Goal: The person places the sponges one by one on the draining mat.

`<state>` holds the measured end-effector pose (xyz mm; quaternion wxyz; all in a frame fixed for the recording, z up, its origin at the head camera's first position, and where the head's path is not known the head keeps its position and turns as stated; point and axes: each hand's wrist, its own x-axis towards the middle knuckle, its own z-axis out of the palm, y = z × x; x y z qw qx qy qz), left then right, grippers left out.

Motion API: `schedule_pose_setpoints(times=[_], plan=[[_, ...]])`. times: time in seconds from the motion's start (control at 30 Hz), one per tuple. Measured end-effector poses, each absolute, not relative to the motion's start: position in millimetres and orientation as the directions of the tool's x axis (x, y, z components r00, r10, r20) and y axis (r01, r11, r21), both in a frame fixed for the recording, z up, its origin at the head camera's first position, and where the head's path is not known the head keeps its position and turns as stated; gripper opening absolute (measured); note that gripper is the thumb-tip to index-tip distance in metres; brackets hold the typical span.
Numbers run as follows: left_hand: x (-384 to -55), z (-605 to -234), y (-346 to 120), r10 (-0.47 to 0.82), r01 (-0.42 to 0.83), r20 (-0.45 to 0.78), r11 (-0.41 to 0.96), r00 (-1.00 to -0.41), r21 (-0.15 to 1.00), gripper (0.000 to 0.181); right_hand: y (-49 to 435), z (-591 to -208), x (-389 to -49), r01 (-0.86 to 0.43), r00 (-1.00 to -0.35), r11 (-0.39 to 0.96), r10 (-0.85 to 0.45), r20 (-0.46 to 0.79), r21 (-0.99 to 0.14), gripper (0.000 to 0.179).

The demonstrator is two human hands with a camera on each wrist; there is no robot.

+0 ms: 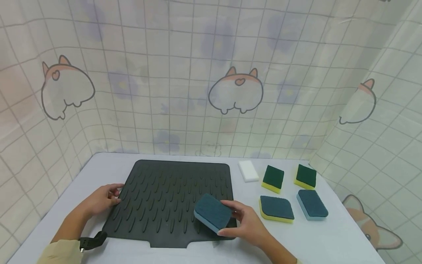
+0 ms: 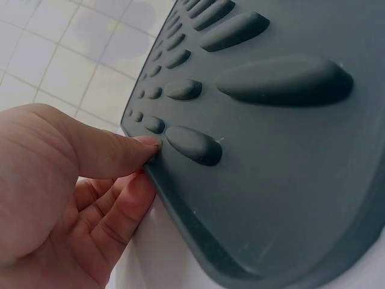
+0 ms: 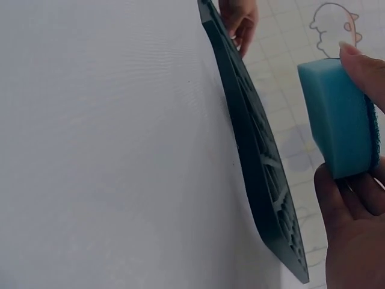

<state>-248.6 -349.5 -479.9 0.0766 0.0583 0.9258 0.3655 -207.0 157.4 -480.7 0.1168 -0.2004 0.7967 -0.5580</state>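
Note:
A dark grey ridged drying mat (image 1: 165,205) lies on the white table, its lip toward the front. My left hand (image 1: 100,200) pinches the mat's left edge. In the left wrist view, the thumb (image 2: 114,150) presses on top at the rim while the other fingers curl at the side, partly hidden. My right hand (image 1: 247,223) grips a blue sponge (image 1: 212,214) by its sides, over the mat's front right part. Its dark scouring side faces up in the head view. The right wrist view shows the light blue foam (image 3: 337,120) between thumb and fingers, apart from the mat.
To the mat's right lie a white sponge block (image 1: 248,171), two yellow sponges with dark green tops (image 1: 273,178) (image 1: 305,176), a yellow sponge with a blue-grey top (image 1: 276,208) and another blue sponge (image 1: 312,204). A patterned curtain (image 1: 188,91) surrounds the table (image 1: 250,253).

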Motion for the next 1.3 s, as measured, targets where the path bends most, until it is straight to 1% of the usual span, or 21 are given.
schedule_pose_setpoints(times=[0.3,0.53,0.93,1.3], plan=[[-250,-482,-352,0.166,0.056,-0.097,0.730,-0.981,0.681,0.056,146,-480,-213,-0.198,-0.890,0.303,-0.453,0.042,-0.932,0.074],[-251,-483,-352,0.171,0.061,-0.090,0.718,-0.981,0.694,0.056,139,-476,-215,-0.231,-0.883,0.322,-0.465,0.059,-0.918,0.074],[-251,-481,-350,0.147,0.035,-0.111,0.740,-0.983,0.672,0.057,126,-475,-220,-0.233,-0.872,0.259,-0.482,0.083,-0.937,0.075],[-249,-479,-348,0.148,0.038,-0.108,0.740,-0.983,0.671,0.056,114,-475,-223,-0.246,-0.865,0.259,-0.494,0.091,-0.934,0.074]])
